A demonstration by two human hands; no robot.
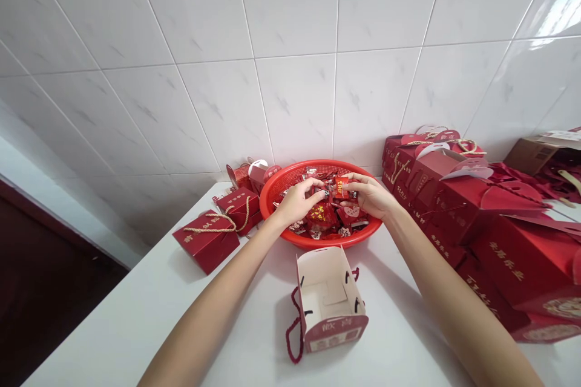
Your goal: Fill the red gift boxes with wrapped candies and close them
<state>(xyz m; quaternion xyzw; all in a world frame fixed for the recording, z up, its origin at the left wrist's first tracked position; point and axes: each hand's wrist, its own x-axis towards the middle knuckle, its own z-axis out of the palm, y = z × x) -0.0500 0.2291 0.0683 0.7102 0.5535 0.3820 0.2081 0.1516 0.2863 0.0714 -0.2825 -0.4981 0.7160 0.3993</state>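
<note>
Both hands reach into a red plastic basket (321, 242) filled with red-wrapped candies (320, 215). My left hand (302, 201) has its thumb and fingers closed around something small at the basket's middle; what it holds is too small to name. My right hand (370, 195) pinches a small bright red packet (341, 187) over the pile. In front of the basket stands an open box (333, 302), red outside and white inside, with dark red cord handles. No items show inside it.
Closed red boxes with rope handles (206, 240) stand left of the basket near the table's edge. Stacked red gift boxes (454, 193) fill the right side, with a brown carton (529, 156) behind. A tiled wall (299, 103) rises behind the white table (149, 314).
</note>
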